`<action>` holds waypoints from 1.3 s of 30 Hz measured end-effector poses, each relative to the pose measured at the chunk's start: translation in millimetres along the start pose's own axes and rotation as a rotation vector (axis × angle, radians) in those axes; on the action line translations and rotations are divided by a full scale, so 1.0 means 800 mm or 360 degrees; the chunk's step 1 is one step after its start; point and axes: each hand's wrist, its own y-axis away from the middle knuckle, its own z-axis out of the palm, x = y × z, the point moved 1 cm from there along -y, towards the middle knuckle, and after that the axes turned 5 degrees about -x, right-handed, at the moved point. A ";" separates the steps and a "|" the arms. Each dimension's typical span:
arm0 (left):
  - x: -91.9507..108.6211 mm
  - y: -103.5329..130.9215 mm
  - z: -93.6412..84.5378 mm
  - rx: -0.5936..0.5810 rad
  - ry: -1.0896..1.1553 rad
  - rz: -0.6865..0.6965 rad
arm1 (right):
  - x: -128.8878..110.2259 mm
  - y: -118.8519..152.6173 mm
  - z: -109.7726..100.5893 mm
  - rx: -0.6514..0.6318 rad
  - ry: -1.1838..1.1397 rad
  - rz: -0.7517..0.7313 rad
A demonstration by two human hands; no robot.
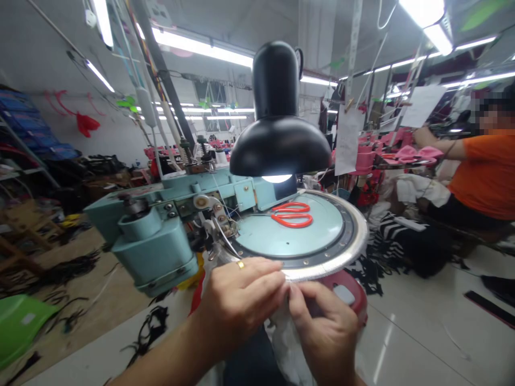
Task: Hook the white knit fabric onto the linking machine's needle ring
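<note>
At the front rim of a round linking machine dial (295, 238), my left hand (245, 295) has its fingers pressed together, with a gold ring on one. My right hand (328, 327) pinches with thumb and forefinger right beside the left fingertips. Between and below them hangs a piece of white fabric (284, 348), its upper edge at the fingers and mostly hidden by them. Fine metal points (330, 271) line the dial's edge. Scissors with red handles (293, 217) lie on the pale green plate of the dial.
A black lamp (281, 134) hangs over the dial. Left of it sits the green machine head (155, 241). A red rounded object (352, 295) is beneath the rim. Dark scraps litter the floor; a green stool (22, 327) stands left. A person in orange (483, 177) sits right.
</note>
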 end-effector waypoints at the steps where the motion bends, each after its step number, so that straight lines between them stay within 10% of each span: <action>1: -0.001 0.002 0.000 -0.0001 -0.0036 0.0046 | 0.001 0.000 0.000 -0.0005 0.0015 -0.0007; 7: -0.008 0.004 0.005 -0.0071 -0.0148 0.0295 | 0.004 -0.005 0.002 -0.0059 0.0096 0.0060; 13: 0.011 0.002 -0.012 -0.0083 -0.0357 -0.0003 | 0.030 0.034 -0.039 -0.0334 0.0186 -0.0047; 18: 0.070 0.122 0.057 0.0780 0.0135 -0.1087 | 0.080 0.128 -0.117 -0.0588 0.0293 0.0360; 21: 0.100 0.176 0.151 0.0575 0.1135 -0.2304 | 0.102 0.184 -0.138 -0.0752 -0.0004 0.1162; 23: 0.112 0.176 0.199 0.0505 0.1445 -0.2517 | 0.106 0.208 -0.134 -0.0843 -0.0330 0.1665; 26: 0.130 0.140 0.234 0.0621 0.1775 -0.2504 | 0.107 0.208 -0.120 -0.0705 -0.0809 0.2040; 33: 0.209 0.109 0.217 0.0622 0.1868 -0.2392 | 0.118 0.074 -0.177 -0.0133 -0.0441 0.1235; 39: 0.174 0.042 0.141 0.0026 0.0809 -0.0877 | 0.079 0.027 -0.208 -0.0952 -0.0035 0.0501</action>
